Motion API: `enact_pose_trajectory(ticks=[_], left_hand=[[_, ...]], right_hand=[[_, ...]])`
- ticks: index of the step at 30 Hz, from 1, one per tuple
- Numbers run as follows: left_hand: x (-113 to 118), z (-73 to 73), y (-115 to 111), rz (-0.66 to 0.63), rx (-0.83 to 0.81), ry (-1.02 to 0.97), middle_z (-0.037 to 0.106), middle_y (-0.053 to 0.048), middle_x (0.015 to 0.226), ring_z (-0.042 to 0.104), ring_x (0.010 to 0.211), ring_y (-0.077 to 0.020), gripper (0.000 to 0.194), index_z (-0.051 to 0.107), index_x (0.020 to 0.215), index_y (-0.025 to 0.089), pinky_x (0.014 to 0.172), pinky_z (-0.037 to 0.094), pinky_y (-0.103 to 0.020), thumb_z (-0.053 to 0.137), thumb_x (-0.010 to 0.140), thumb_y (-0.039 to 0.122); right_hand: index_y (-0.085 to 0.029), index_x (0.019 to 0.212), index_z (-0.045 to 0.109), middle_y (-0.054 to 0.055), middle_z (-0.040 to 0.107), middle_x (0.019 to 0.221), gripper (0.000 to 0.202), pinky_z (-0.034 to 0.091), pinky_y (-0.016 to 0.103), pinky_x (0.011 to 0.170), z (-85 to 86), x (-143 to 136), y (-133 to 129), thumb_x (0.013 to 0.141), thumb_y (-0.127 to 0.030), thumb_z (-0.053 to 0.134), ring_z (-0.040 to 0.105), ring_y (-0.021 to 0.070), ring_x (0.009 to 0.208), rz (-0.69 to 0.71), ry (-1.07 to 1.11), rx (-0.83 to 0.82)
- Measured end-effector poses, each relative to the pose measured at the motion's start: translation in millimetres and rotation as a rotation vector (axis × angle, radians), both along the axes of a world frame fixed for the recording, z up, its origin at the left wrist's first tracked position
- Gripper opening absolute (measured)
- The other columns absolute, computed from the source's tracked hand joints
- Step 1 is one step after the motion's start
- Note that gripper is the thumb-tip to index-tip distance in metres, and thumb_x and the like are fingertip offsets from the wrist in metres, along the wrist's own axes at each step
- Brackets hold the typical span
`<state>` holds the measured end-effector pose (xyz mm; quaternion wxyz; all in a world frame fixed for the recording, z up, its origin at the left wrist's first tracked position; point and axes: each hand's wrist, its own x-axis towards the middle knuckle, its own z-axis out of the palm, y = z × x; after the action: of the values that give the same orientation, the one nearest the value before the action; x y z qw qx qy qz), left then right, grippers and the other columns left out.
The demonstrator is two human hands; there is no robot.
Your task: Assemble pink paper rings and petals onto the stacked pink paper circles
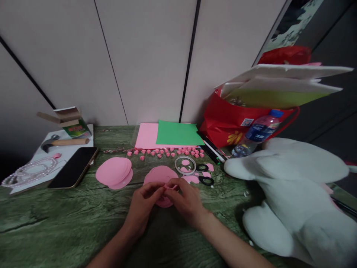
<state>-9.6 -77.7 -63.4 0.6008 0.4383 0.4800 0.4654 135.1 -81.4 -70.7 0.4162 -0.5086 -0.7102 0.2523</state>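
My left hand (144, 204) and my right hand (185, 199) meet at the middle of the table, fingertips pinched together on a small piece of pink paper (166, 187). Beneath them lie pink paper circles (158, 173), partly hidden by my fingers. Another stack of pink circles (114, 171) sits to the left. Behind my hands, several small rolled pink paper pieces (160, 152) form loose rows. A roll of tape (185, 165) and black-handled scissors (206, 181) rest just beyond my right hand, among pink scraps.
Pink and green sheets (180, 134) lie at the back. On the left are a phone (74, 167), a hammer (69, 142), beads (30, 171) and a box (76, 128). A red bag (223, 119), a bottle (259, 130) and a white plush toy (292, 193) stand right.
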Motion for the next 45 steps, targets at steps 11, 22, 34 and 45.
enact_pose_trajectory(ticks=[11, 22, 34, 45], left_hand=[[-0.4, 2.8, -0.3, 0.053, 0.03, 0.099, 0.071, -0.006, 0.081, 0.062, 0.077, -0.0185, 0.02, 0.072, 0.077, 0.016, 0.073, 0.047, -0.026, 0.068, 0.065, 0.031], [-2.6, 3.1, 1.9, 0.138, 0.212, 0.222, 0.071, -0.004, 0.08, 0.063, 0.077, -0.0181, 0.013, 0.073, 0.074, 0.019, 0.073, 0.049, -0.026, 0.068, 0.064, 0.026], [-2.3, 8.4, 0.9, 0.165, 0.355, 0.367, 0.07, -0.004, 0.079, 0.062, 0.077, -0.0196, 0.012, 0.073, 0.072, 0.022, 0.073, 0.049, -0.028, 0.068, 0.063, 0.027], [-5.9, -5.5, 4.6, 0.202, 0.223, 0.262, 0.071, -0.005, 0.087, 0.063, 0.084, -0.0206, 0.016, 0.073, 0.077, 0.02, 0.08, 0.048, -0.03, 0.068, 0.064, 0.028]], right_hand=[[-0.016, 0.072, 0.06, 0.003, 0.06, 0.066, 0.012, 0.043, 0.022, 0.053, -13.3, 2.4, 8.7, 0.076, -0.028, 0.061, 0.055, 0.0124, 0.06, -0.051, 0.045, 0.336], [-0.016, 0.069, 0.069, 0.003, 0.067, 0.064, 0.016, 0.044, 0.022, 0.05, -6.1, -11.7, 7.8, 0.067, -0.032, 0.066, 0.058, 0.0131, 0.056, 0.02, 0.552, -0.312], [-0.016, 0.068, 0.069, 0.0, 0.062, 0.054, 0.019, 0.046, 0.022, 0.049, -5.0, -11.2, 9.9, 0.063, -0.033, 0.069, 0.054, 0.0101, 0.049, 0.051, 0.759, -0.45], [-0.011, 0.067, 0.068, 0.003, 0.064, 0.06, 0.029, 0.046, 0.018, 0.046, -6.0, -12.8, 5.1, 0.057, -0.038, 0.074, 0.057, 0.0084, 0.049, 0.199, 0.921, -0.785]])
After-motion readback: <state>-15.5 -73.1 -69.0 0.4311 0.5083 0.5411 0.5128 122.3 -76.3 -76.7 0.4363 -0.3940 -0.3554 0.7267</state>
